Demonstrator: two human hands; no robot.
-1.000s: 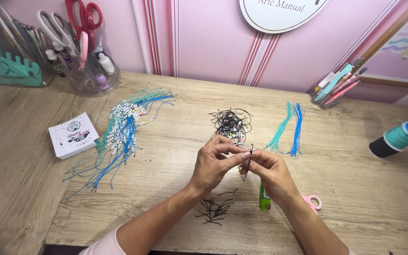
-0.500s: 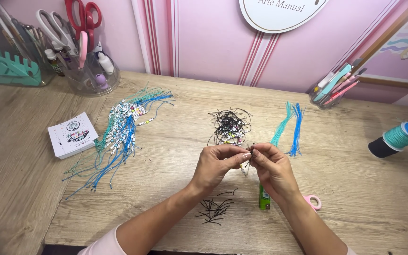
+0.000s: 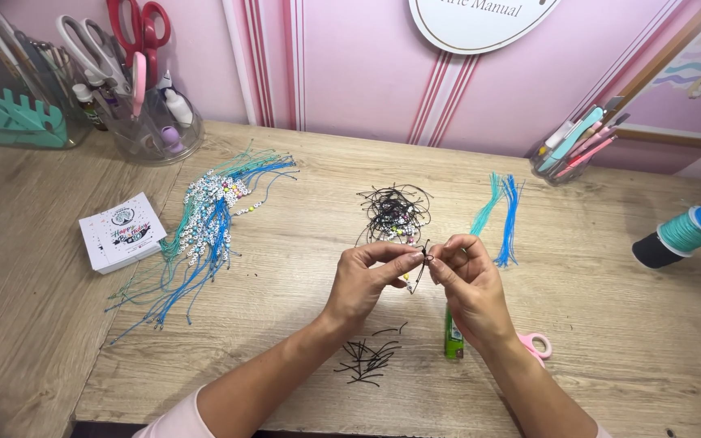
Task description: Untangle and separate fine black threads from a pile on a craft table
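Observation:
My left hand (image 3: 367,280) and my right hand (image 3: 468,284) meet above the wooden table (image 3: 285,324), fingertips pinched together on a thin black cord bracelet (image 3: 422,268) that hangs in a small loop between them. Just behind the hands lies a tangled pile of black cord bracelets (image 3: 395,212) with small beads. Short black cord offcuts (image 3: 367,357) are scattered on the table below my left wrist. A green lighter (image 3: 453,339) and small pink scissors (image 3: 535,345) lie under my right wrist, partly hidden by it.
A heap of blue and teal beaded bracelets (image 3: 204,223) and a white card stack (image 3: 122,231) lie at left. Teal and blue cord strands (image 3: 501,211) lie right of the black pile. Clear jar with scissors (image 3: 144,97), pen cup (image 3: 565,154), thread spools (image 3: 691,227).
Both hands have lifted slightly and come closer together, pinching the black cord at one point. Nothing else on the table has moved.

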